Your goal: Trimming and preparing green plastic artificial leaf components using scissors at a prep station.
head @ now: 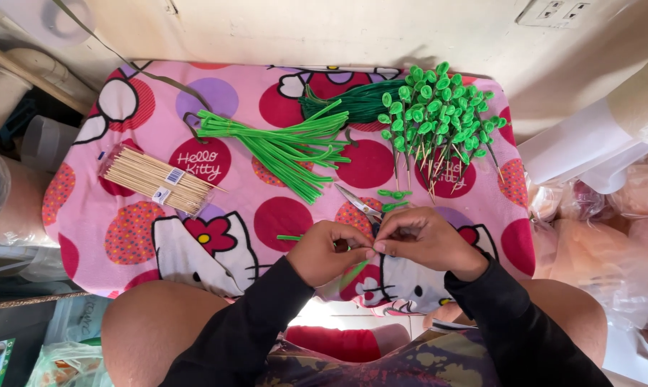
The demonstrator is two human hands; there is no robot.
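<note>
Green strip [354, 271] is pinched between the left hand [329, 251] and right hand [421, 240] mid-wrap, scissors [360, 203] just above the grip, so next probably means keeping it tight.

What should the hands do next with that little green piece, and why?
Probably finish pinching the small green piece that the left hand and right hand hold together, then lay it with the finished green-topped sticks.

Home craft corner — cartoon blanket [145, 236], skewers [155, 180].
</note>
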